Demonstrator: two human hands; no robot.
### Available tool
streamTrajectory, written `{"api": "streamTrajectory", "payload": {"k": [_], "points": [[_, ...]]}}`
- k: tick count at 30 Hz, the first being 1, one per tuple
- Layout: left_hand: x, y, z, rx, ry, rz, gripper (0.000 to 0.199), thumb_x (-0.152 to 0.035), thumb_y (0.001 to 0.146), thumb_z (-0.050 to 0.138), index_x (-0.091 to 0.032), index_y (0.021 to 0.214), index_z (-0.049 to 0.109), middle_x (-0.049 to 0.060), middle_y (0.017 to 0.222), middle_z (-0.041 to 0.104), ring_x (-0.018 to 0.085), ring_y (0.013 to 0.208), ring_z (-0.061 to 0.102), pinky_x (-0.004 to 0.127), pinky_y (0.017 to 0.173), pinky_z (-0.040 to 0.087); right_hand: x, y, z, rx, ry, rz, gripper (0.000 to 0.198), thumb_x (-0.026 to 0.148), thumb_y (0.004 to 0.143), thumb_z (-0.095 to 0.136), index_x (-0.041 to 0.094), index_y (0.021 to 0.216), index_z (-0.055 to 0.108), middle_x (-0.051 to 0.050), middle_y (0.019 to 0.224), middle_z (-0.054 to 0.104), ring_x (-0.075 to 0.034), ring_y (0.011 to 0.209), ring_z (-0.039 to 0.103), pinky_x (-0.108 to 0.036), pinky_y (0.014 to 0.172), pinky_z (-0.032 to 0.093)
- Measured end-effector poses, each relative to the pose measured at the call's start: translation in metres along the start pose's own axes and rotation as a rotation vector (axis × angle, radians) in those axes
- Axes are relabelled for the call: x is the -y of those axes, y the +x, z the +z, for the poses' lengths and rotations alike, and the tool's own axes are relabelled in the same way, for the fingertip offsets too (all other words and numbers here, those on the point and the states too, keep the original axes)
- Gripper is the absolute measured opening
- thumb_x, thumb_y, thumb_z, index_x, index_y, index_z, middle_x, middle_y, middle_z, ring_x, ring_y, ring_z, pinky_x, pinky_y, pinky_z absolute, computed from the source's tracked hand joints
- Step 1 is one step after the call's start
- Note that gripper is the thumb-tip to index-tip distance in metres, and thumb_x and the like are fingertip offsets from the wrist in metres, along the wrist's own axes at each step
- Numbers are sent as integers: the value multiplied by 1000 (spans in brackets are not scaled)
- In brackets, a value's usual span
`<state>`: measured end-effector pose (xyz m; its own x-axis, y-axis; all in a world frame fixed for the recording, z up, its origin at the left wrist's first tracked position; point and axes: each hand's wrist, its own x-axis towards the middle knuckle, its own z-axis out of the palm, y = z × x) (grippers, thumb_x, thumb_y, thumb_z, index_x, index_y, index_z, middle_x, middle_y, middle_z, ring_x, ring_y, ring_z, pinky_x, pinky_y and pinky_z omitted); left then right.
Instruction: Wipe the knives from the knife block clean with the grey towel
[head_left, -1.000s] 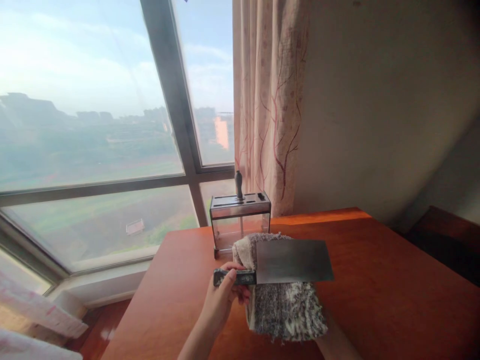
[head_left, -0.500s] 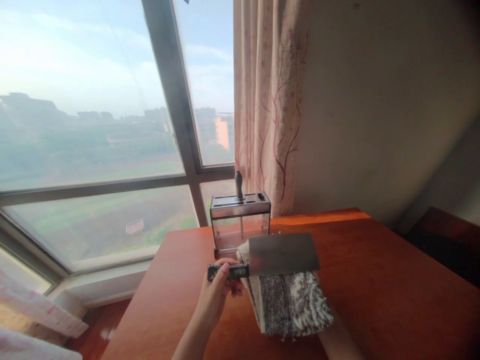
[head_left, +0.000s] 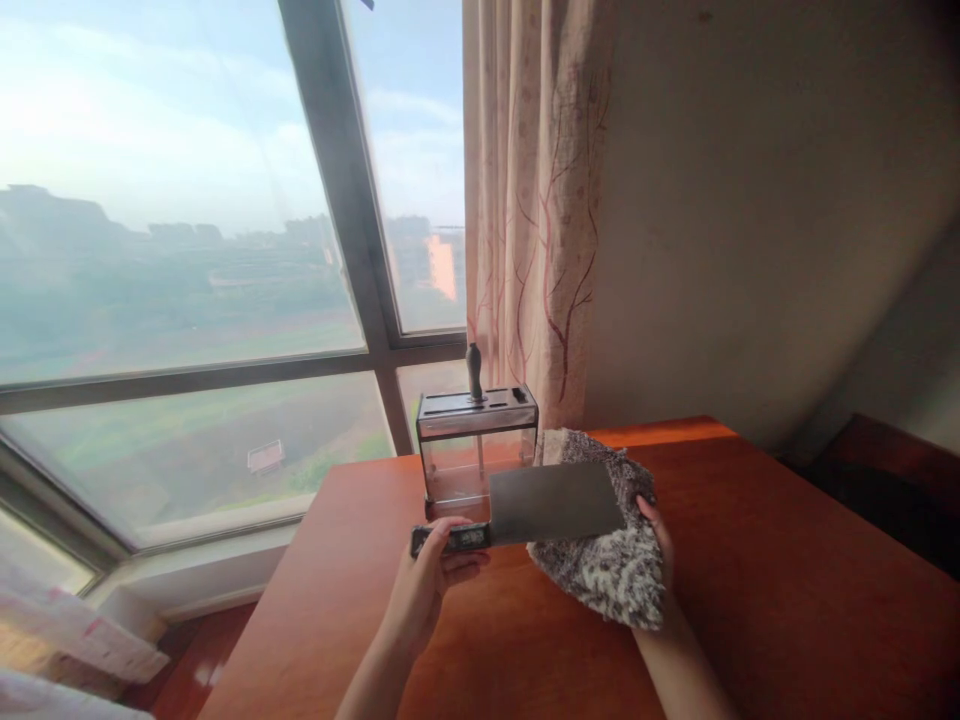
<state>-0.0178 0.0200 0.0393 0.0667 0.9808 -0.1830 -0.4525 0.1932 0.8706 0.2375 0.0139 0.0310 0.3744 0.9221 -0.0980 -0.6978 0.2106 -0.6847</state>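
So the cloth (head_left: pixel 611 585) is what really moved in the last half second. It was bunched in front of the rack (head_left: pixel 478 425), close to the left hand (head_left: pixel 424 575), and now nearly all of it sits past the rack's right side, folded up around the far end of the cleaver (head_left: pixel 555 503). The right hand (head_left: pixel 662 545) was hidden behind it, and now its fingers show, hooked over the cloth's outer edge, to the right of the rack and nearer the person.

The cleaver itself has barely budged. It's held level on the near side of the rack, looks to be up off the surface (head_left: pixel 772 560), and sticks out a bit past the rack's right side. Left fingers are wrapped around the handle (head_left: pixel 452 539), thumb on top, more or less straight in front of the rack.

Reads like a rub along the blade that's gotten to the tip end, tbh. Can't tell how much cloth is pressed on the back side of it, the blade's in the way.
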Motion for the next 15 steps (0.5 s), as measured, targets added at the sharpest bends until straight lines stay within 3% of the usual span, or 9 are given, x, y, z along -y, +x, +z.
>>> {"api": "streamTrajectory", "payload": {"k": [4, 7, 11, 15], "points": [[-3, -1, 0, -28, -29, -11, 39, -46, 70, 71, -15, 92, 65, 10, 82, 76, 27, 74, 73, 32, 64, 54, 6, 0, -6, 4, -31, 68, 46, 54, 80, 49, 20, 101, 73, -7, 93, 76, -29, 98, 67, -47, 94, 48], [-6, -1, -3, -48, -24, -2, 39, -49, 71, 70, -15, 90, 66, 10, 80, 76, 26, 74, 73, 32, 64, 54, 6, 1, -10, -59, -124, -36, 46, 54, 82, 48, 20, 101, 72, -8, 94, 75, -29, 102, 65, -47, 95, 47], [-6, 1, -6, -70, 37, 54, 39, -48, 72, 70, -13, 88, 67, 10, 79, 76, 25, 72, 73, 29, 61, 53, -7, 4, -20, -214, -492, -364, 45, 49, 81, 53, 16, 107, 68, -10, 97, 73, -33, 109, 61, -49, 96, 45], [-3, 1, -5, -102, 114, 100, 38, -46, 71, 71, -11, 87, 68, 11, 76, 75, 26, 70, 73, 30, 61, 53, -25, 0, -19, 60, -1117, -834, 51, 31, 79, 56, 16, 128, 54, -14, 127, 60, -35, 123, 50, -53, 104, 36]]}}
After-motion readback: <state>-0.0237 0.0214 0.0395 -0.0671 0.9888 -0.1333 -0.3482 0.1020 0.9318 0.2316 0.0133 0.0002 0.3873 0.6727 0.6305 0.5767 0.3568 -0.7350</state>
